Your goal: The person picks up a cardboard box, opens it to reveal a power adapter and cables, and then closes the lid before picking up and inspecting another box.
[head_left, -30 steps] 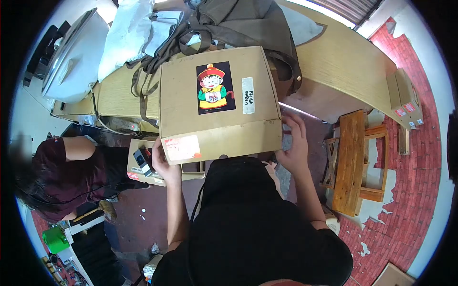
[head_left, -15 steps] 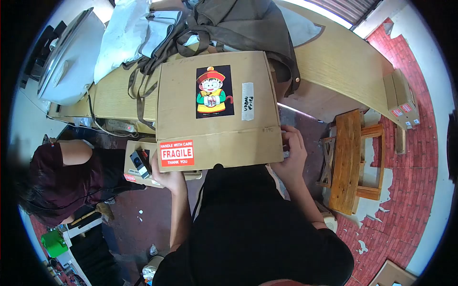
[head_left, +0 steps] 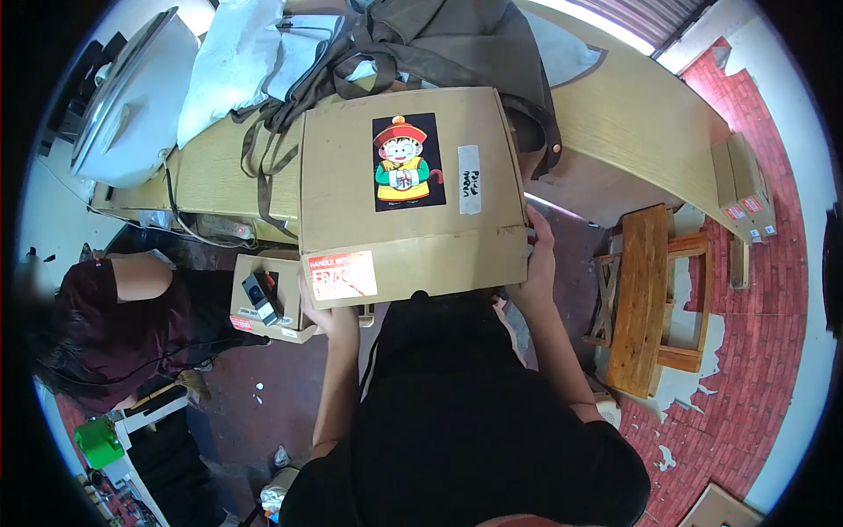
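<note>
A closed brown cardboard box (head_left: 342, 193) is held up in front of me, its lid facing the camera. On the lid are a cartoon picture (head_left: 408, 162), a strip of tape with handwriting (head_left: 470, 180) and a red and white FRAGILE sticker (head_left: 342, 275). My left hand (head_left: 327, 314) grips the box at its lower left corner, with the fingers partly hidden behind it. At the lower right edge, my right hand (head_left: 537, 263) holds the other side, fingers wrapped around the side.
Behind the box, a wooden table (head_left: 632, 79) carries a dark cloth bag (head_left: 448, 44) and a white plastic bag (head_left: 230, 66). Another cardboard box (head_left: 299, 327) with a small dark device (head_left: 261, 297) on it is at left, beside a seated person (head_left: 114, 329). A wooden bench (head_left: 639, 299) stands right.
The box has tilted and shifted slightly right and up, with both hands moving along on it. Glare now covers part of the FRAGILE sticker.
</note>
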A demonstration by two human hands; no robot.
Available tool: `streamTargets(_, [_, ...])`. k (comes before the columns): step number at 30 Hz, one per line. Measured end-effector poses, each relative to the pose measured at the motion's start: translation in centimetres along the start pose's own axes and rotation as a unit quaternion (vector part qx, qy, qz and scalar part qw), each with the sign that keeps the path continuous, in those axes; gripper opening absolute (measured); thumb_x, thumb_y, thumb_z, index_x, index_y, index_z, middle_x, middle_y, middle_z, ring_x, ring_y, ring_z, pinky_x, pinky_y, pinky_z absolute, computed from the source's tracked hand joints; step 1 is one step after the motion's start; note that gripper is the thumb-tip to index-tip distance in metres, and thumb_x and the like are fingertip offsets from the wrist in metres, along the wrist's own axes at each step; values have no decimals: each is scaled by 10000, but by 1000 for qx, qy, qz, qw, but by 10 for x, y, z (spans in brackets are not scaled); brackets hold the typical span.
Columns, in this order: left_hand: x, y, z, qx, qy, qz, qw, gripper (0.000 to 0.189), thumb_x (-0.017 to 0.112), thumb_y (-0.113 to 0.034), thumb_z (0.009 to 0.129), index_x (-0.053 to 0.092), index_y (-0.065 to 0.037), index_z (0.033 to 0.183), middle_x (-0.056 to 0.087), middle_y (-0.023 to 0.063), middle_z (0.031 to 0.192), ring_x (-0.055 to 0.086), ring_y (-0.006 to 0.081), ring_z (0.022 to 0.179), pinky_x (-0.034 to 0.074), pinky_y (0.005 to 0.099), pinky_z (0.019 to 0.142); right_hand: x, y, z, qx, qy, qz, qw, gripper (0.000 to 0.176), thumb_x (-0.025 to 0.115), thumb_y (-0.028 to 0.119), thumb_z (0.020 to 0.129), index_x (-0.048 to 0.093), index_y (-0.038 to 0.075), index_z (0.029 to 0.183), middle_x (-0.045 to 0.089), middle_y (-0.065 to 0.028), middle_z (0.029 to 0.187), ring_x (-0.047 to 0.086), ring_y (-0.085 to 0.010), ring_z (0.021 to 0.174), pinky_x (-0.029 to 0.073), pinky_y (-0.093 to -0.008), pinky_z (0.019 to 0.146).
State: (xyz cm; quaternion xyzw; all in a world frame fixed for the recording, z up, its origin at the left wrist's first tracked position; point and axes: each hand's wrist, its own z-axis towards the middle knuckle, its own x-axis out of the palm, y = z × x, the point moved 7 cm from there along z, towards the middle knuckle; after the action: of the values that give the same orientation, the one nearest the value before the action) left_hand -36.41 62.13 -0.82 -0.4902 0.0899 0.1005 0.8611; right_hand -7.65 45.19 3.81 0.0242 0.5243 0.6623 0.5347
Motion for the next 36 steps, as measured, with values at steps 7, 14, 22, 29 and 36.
streamTargets(7, [2, -17, -15, -49, -27, -58, 997, 337, 527, -151, 891, 587, 84, 1125, 642, 131, 1035, 632, 243, 1003, 330, 437, 1103, -5, -2, 5, 18, 19, 13, 1000, 704, 745, 167, 827, 377, 28, 1412, 547, -209, 1302, 597, -312, 1122, 473, -380, 950])
streamTargets(14, [-5, -15, -19, -90, -46, -107, 989, 356, 514, -122, 920, 554, 83, 1208, 633, 102, 1025, 619, 220, 1037, 129, 473, 1207, -6, 11, 8, 15, 36, -19, 999, 687, 733, 150, 799, 412, 23, 1393, 550, -219, 1309, 590, -342, 1166, 459, -372, 988])
streamTargets(22, [5, 12, -33, -207, -32, -223, 952, 505, 506, -92, 940, 383, 40, 1412, 518, 108, 1216, 530, 172, 1100, 414, 322, 977, -3, 16, 11, -24, 44, -40, 998, 708, 734, 164, 835, 363, 3, 1417, 576, -217, 1285, 622, -322, 1102, 484, -401, 942])
streamTargets(29, [-8, 37, -34, -127, -3, -85, 988, 452, 488, -200, 970, 437, 46, 1345, 487, 157, 1268, 456, 270, 1226, 339, 388, 1049, -6, 18, 13, -10, 50, -54, 997, 678, 728, 161, 846, 383, 10, 1410, 584, -235, 1277, 624, -330, 1113, 480, -393, 960])
streamTargets(36, [4, 14, 6, -16, -1, 47, 999, 423, 576, -281, 922, 492, 19, 1207, 504, 174, 1166, 507, 311, 1127, 388, 420, 987, 5, 4, 15, -21, 34, -60, 997, 681, 742, 146, 830, 394, 17, 1401, 604, -230, 1245, 633, -328, 1092, 479, -397, 955])
